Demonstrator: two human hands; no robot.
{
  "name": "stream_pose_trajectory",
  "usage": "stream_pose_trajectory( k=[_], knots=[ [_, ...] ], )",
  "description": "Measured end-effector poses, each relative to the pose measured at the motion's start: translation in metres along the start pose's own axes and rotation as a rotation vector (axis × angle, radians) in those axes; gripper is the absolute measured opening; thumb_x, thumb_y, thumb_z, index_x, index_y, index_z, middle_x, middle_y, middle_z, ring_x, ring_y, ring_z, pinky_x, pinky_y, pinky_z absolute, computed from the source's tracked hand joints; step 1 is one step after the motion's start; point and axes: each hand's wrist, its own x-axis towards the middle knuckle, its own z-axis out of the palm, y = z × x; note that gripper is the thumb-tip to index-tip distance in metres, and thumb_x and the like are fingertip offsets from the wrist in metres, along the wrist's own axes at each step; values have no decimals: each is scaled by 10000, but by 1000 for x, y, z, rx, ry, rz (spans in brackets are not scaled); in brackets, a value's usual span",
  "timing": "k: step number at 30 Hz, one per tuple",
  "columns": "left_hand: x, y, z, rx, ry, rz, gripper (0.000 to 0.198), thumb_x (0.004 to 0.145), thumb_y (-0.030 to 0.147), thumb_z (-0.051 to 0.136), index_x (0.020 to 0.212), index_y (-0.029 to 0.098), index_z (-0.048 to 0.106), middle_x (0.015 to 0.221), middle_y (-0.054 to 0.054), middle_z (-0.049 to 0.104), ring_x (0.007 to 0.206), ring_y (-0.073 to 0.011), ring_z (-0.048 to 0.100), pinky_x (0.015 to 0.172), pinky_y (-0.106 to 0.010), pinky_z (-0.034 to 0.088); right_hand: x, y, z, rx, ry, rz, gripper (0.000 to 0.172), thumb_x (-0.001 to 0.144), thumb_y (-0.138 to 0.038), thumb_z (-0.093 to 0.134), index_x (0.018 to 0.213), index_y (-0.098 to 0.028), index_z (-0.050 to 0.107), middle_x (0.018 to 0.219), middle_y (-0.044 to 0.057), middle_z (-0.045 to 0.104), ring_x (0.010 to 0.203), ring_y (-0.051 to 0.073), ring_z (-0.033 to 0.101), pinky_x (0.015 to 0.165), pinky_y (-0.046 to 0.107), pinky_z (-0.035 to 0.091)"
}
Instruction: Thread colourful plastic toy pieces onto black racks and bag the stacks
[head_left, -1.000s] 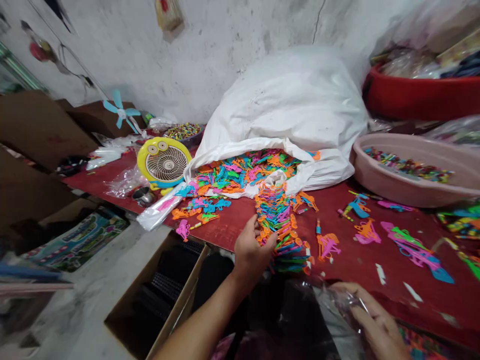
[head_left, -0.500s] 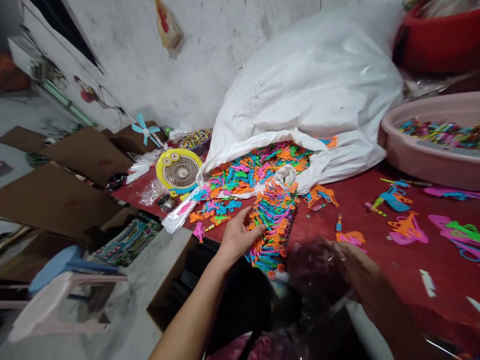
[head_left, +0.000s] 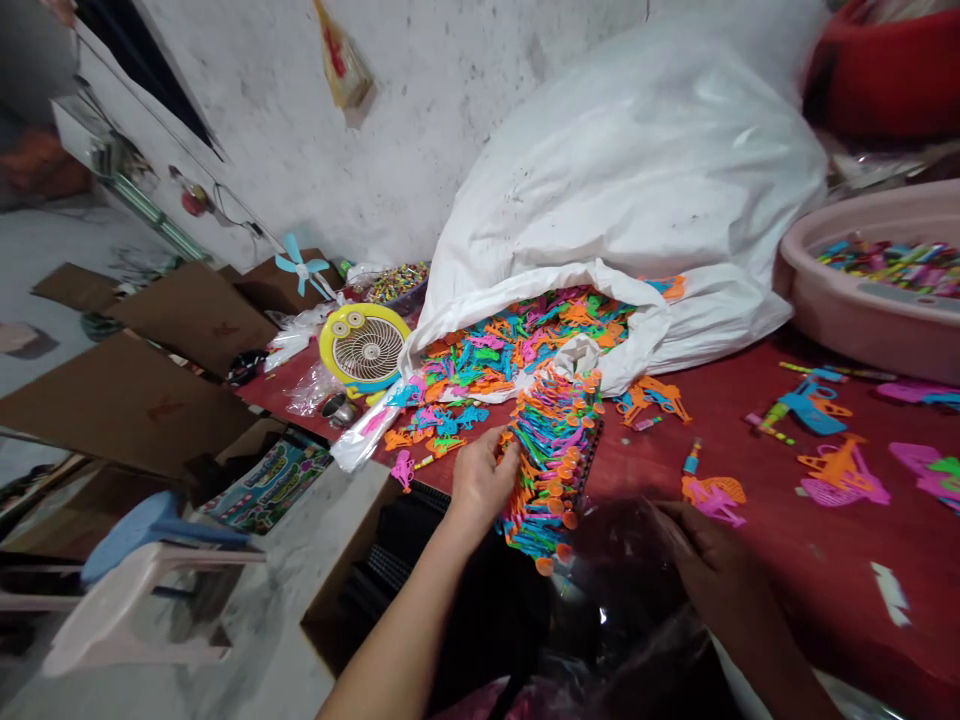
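My left hand [head_left: 484,478] is at the left edge of a long stack of small coloured plastic pieces [head_left: 551,470], many with round orange ends. Its thumb and forefinger close around something at the stack's side, too small to name. Lower right, my right hand [head_left: 705,550] pinches the edge of a clear plastic bag [head_left: 630,560], which hangs over the dark area in front of me. Behind the stack, a white sack [head_left: 600,190] lies with its mouth open, spilling colourful toy guns [head_left: 517,340] onto the red table [head_left: 637,450].
A yellow fan [head_left: 367,345] and a metal cup [head_left: 339,410] stand to the left. Right of the stack lie several toy sets [head_left: 712,495]; beyond is a pink basin [head_left: 862,300] of small coloured parts. Cardboard boxes [head_left: 142,420] and stools [head_left: 142,600] stand on the floor at left.
My left hand has moved slightly right, and its thumb and forefinger have come closer together. My right hand still has the clear bag. The view has shifted a little.
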Motion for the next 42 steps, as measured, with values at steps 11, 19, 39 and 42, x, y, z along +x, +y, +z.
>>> stream_pose_trajectory(
  k=[11,19,39,42],
  knots=[
    [0,-3,1,-14,21,28,431,860,393,615,1251,211,619,1067,-60,731,908,-209,682,805,-298,540,-4,-3,2,-78,65,-60,380,785,-526,475,942,-246,678,904,51,738,832,245,685,715,335,521],
    [47,8,-9,0,-102,19,456,796,421,684,1171,163,672,914,-59,741,848,-220,669,782,-304,523,-6,1,5,-148,89,-115,350,807,-496,485,955,-240,673,928,59,731,841,248,675,742,355,513],
    [54,23,-5,242,-110,101,223,888,300,532,976,225,722,922,-33,730,891,-206,630,801,-258,453,-5,7,11,-235,51,-168,311,803,-394,467,991,-234,656,945,67,721,849,253,662,730,363,497],
    [57,15,-4,154,-157,105,247,896,328,516,974,200,713,898,-28,722,846,-190,622,794,-262,461,-5,10,11,-260,31,-198,299,818,-390,473,1003,-234,651,978,68,716,868,252,658,737,362,490]
  ],
)
